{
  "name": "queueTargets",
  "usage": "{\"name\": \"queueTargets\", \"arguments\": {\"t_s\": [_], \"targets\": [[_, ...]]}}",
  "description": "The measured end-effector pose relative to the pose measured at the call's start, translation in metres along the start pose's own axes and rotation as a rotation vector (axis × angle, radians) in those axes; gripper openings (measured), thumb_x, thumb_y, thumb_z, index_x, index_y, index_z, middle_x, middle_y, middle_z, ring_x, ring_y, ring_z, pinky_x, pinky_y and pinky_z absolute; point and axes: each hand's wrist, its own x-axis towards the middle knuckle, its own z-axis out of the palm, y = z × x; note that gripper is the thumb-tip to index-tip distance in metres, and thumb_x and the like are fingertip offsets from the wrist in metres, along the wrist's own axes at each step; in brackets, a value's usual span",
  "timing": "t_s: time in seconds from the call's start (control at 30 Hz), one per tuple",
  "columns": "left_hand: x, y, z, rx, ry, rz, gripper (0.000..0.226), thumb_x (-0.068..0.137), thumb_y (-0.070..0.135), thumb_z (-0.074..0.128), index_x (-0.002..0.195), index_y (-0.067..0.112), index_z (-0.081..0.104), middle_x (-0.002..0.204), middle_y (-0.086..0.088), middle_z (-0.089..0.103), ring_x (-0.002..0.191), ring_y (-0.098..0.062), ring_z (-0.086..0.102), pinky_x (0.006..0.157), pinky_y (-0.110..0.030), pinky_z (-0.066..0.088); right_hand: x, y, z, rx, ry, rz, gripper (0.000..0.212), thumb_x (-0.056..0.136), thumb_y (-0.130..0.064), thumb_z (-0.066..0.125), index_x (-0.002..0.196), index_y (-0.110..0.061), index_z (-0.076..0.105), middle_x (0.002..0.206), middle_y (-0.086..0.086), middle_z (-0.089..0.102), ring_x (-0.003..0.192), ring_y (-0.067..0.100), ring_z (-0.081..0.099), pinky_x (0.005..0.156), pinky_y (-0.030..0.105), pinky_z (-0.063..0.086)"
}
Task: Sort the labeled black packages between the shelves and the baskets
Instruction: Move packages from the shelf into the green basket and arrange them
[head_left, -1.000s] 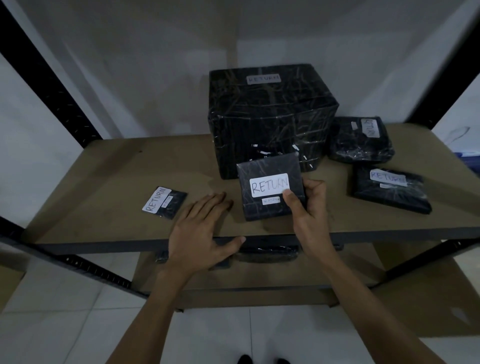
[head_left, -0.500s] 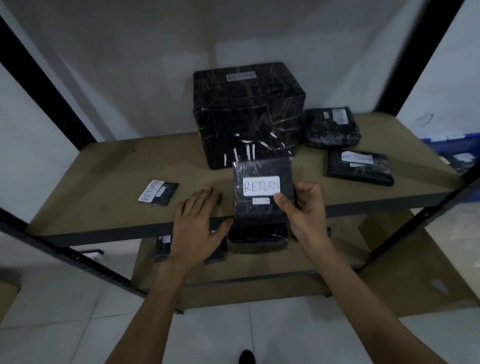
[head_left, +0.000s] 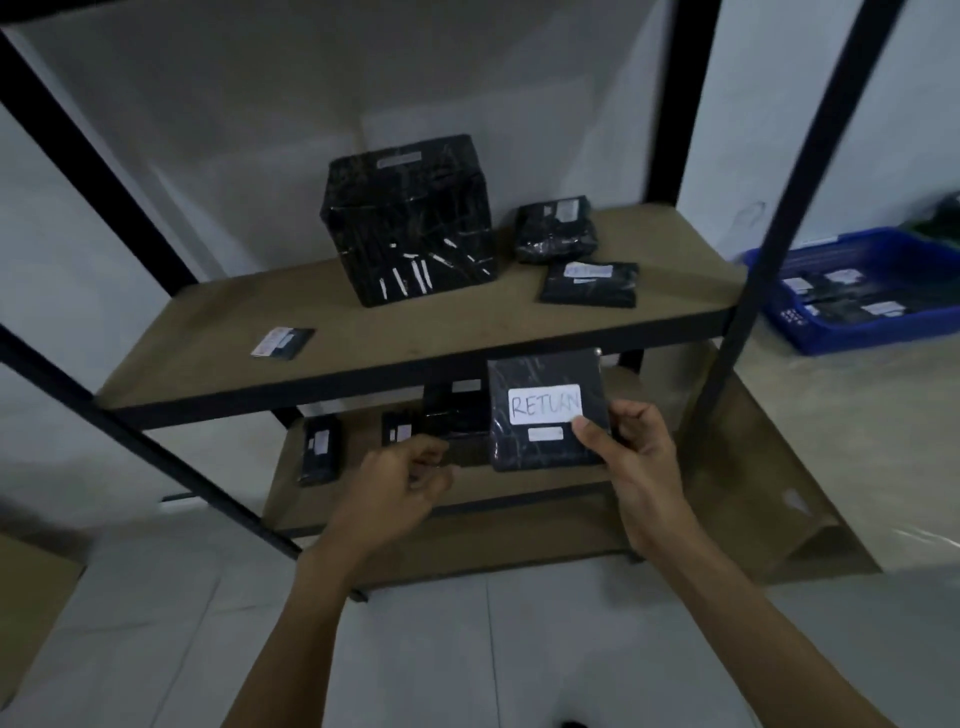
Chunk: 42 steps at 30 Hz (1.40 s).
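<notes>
Partly, right hand (head_left: 641, 460) covers package (head_left: 540, 452) label (head_left: 543, 404).

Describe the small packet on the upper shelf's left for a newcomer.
Find the brown upper shelf with the big black box. Left of the box, near the front edge, a flat packet lies alone. It is the smallest there, white label at its left end.
</notes>
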Motion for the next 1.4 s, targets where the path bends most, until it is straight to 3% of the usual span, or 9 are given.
{"name": "queueTargets", "arguments": {"t_s": [0.13,0.27,0.43,0.6,0.7,0.9,1.17,1.33,1.4], "targets": [[-0.032,0.034,0.021,-0.022,0.002,0.075,0.032,0.087,0.025,0.068,0.118,0.019,0.064,0.107,0.007,0.067,0.097,-0.005,0.063,0.090,-0.029,0.053,-0.047,-0.011,-0.044,-0.037,0.075,-0.031,0.029,0.080,0.000,0.068,0.102,-0.004,0.050,0.095,0.001,0.065,0.074,-0.007,0.065,0.061,0.009,0.050],[-0.071,0.065,0.052,-0.092,-0.033,0.120,0.027,0.085,0.031,0.069,0.109,0.018,0.067,0.099,0.009,0.068,0.090,0.004,0.062,0.080,-0.012,0.050,-0.096,-0.016,-0.087,-0.013,0.184,-0.061,0.031,0.079,0.003,0.069,0.104,-0.001,0.052,0.093,0.004,0.066,0.075,-0.004,0.064,0.064,0.012,0.052],[-0.127,0.103,0.098,-0.193,-0.118,0.076,0.029,0.084,0.034,0.071,0.111,0.024,0.067,0.103,0.012,0.068,0.098,-0.001,0.063,0.090,-0.026,0.051,-0.155,-0.025,-0.151,0.006,0.251,-0.001,0.028,0.078,0.002,0.069,0.096,-0.013,0.053,0.098,0.007,0.067,0.087,0.016,0.066,0.065,0.018,0.055],[-0.159,0.158,0.147,-0.215,-0.173,0.109,0.022,0.086,0.030,0.070,0.107,0.024,0.067,0.094,0.024,0.063,0.091,0.014,0.057,0.073,-0.001,0.042,-0.189,-0.043,-0.223,0.026,0.354,0.020,0.030,0.079,0.000,0.068,0.102,-0.010,0.052,0.100,0.009,0.067,0.089,0.020,0.065,0.062,0.017,0.054],[-0.164,0.198,0.183,-0.225,-0.215,0.135,0.021,0.087,0.027,0.069,0.108,0.024,0.067,0.093,0.026,0.061,0.090,0.019,0.055,0.073,0.001,0.041,-0.196,-0.059,-0.274,0.013,0.381,0.003,0.030,0.079,-0.003,0.068,0.103,-0.011,0.052,0.103,0.010,0.067,0.091,0.021,0.067,0.063,0.018,0.054],[-0.153,0.304,0.274,-0.203,-0.246,0.179,0.028,0.087,0.030,0.068,0.114,0.021,0.066,0.099,0.014,0.066,0.092,0.006,0.060,0.074,-0.003,0.044,-0.184,-0.100,-0.399,-0.005,0.416,0.023,0.029,0.080,-0.006,0.068,0.103,-0.012,0.051,0.108,0.012,0.066,0.098,0.024,0.066,0.072,0.026,0.054],[-0.115,0.439,0.372,-0.189,-0.298,0.212,0.031,0.088,0.033,0.065,0.117,0.021,0.064,0.103,0.010,0.066,0.096,-0.002,0.061,0.085,-0.032,0.055,-0.133,-0.157,-0.546,-0.019,0.409,0.013,0.032,0.081,-0.007,0.068,0.107,-0.009,0.050,0.108,0.012,0.066,0.098,0.022,0.066,0.071,0.020,0.056],[-0.058,0.488,0.421,-0.151,-0.260,0.232,0.029,0.087,0.036,0.066,0.112,0.023,0.066,0.103,0.013,0.067,0.091,0.006,0.060,0.077,-0.011,0.049,-0.066,-0.172,-0.608,0.017,0.418,-0.006,0.029,0.080,-0.006,0.069,0.102,-0.012,0.052,0.109,0.015,0.066,0.100,0.025,0.066,0.070,0.019,0.055],[-0.027,0.500,0.442,-0.151,-0.251,0.228,0.027,0.086,0.036,0.067,0.110,0.024,0.067,0.101,0.014,0.068,0.089,0.005,0.061,0.077,-0.011,0.048,-0.031,-0.174,-0.629,0.015,0.428,0.008,0.031,0.079,-0.006,0.069,0.105,-0.011,0.052,0.109,0.014,0.066,0.102,0.026,0.065,0.071,0.019,0.056]]}}
